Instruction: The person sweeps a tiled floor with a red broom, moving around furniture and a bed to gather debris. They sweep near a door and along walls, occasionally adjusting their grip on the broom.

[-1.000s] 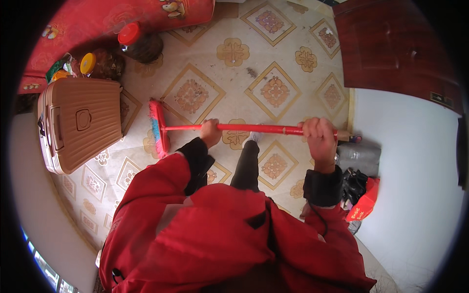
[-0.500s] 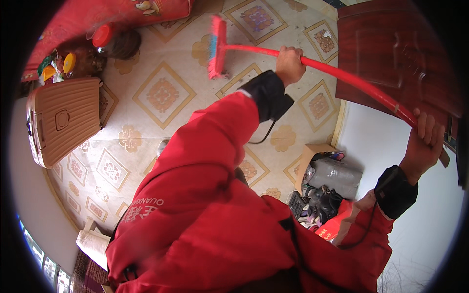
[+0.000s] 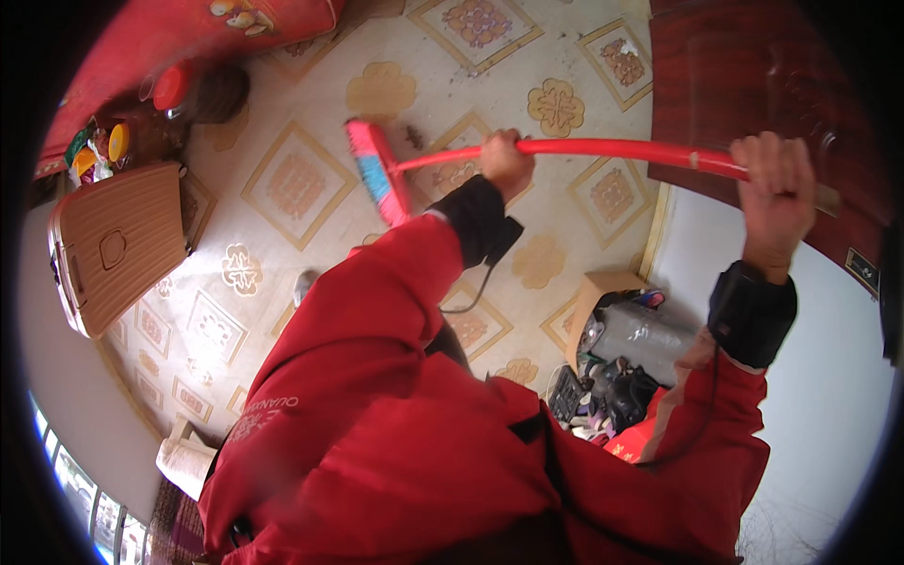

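A broom with a long red handle (image 3: 621, 149) reaches across the upper middle of the view. Its pink and blue head (image 3: 379, 174) rests at a slant on the patterned tile floor. My left hand (image 3: 507, 165) is closed round the handle a short way from the head. Farther up, near the handle's end, my right hand (image 3: 776, 193) wraps round it with the knuckles up. A small dark clump of dirt (image 3: 413, 137) lies on the tiles just beyond the broom head, and fine specks dot the floor farther off.
A brown wooden door (image 3: 744, 85) stands at the far right beside a white wall. Close to that wall is an open cardboard box (image 3: 593, 292) among bags and shoes. To the left are a tan lidded storage box (image 3: 118, 245) and jars with red and yellow lids (image 3: 171, 87).
The broom head has swung nearer to me and a little left, turning to a slant. My left hand came nearer and left with it; the right hand rose on the handle's end.
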### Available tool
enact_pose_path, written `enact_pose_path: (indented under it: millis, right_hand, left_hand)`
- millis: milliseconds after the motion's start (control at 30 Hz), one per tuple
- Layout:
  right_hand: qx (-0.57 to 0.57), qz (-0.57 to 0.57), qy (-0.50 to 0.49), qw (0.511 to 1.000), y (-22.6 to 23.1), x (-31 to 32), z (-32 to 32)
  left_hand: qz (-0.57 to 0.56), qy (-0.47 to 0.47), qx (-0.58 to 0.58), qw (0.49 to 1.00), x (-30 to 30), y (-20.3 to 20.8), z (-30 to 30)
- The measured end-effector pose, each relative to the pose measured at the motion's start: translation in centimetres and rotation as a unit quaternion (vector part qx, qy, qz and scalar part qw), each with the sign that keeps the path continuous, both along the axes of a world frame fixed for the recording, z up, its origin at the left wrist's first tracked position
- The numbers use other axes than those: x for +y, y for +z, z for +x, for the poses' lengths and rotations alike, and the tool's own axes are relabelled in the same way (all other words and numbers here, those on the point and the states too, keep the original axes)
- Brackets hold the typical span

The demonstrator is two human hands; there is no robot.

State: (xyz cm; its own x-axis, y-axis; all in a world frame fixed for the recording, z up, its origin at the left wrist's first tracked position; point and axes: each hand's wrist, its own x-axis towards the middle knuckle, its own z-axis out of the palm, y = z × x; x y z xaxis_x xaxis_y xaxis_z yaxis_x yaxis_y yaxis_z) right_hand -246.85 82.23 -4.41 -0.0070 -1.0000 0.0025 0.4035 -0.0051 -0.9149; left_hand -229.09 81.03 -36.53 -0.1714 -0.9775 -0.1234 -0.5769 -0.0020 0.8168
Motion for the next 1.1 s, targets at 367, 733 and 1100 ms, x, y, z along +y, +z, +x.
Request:
enact_pose_path:
  millis: [367, 733, 1100]
  right_hand:
    - [0.255, -0.119, 0.016, 0.960, 12.5, 3.0, -7.4]
    - [0.094, -0.019, -0.010, 0.995, 8.8, 0.9, -7.9]
    - [0.207, -0.055, -0.267, 0.940, 8.3, -14.4, -12.8]
  left_hand:
    - [-0.163, 0.003, 0.190, 0.968, -6.4, 11.0, -12.5]
    - [0.182, -0.091, 0.148, 0.968, 6.3, 7.1, -11.9]
    - [0.041, -0.097, 0.231, 0.967, -14.2, 4.7, -25.2]
